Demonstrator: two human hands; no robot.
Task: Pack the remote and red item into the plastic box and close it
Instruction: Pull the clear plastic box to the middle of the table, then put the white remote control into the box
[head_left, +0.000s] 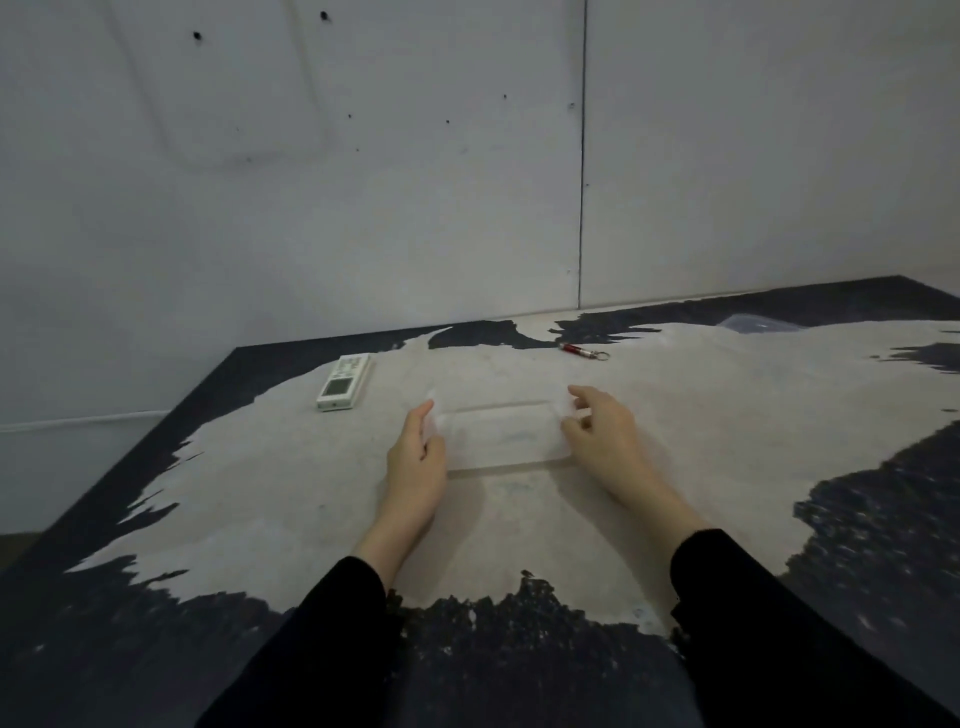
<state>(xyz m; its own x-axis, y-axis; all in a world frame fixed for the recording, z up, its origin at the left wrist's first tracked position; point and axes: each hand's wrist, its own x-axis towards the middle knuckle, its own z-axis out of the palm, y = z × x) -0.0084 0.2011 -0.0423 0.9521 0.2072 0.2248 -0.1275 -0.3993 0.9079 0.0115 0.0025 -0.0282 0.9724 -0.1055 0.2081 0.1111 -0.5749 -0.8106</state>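
A clear plastic box (501, 436) rests on the table in the middle, open side up as far as I can tell. My left hand (415, 462) grips its left end and my right hand (605, 434) grips its right end. A white remote (344, 382) with a small screen lies flat to the far left of the box. Beyond the box, a small red item (582, 351) with a metal ring sits near the back of the table. At the far right lies a clear lid (758, 325).
The table (260, 467) has a worn pale middle and dark patches round its edges. A white wall (363, 208) rises behind it. The table's left edge runs diagonally past the remote.
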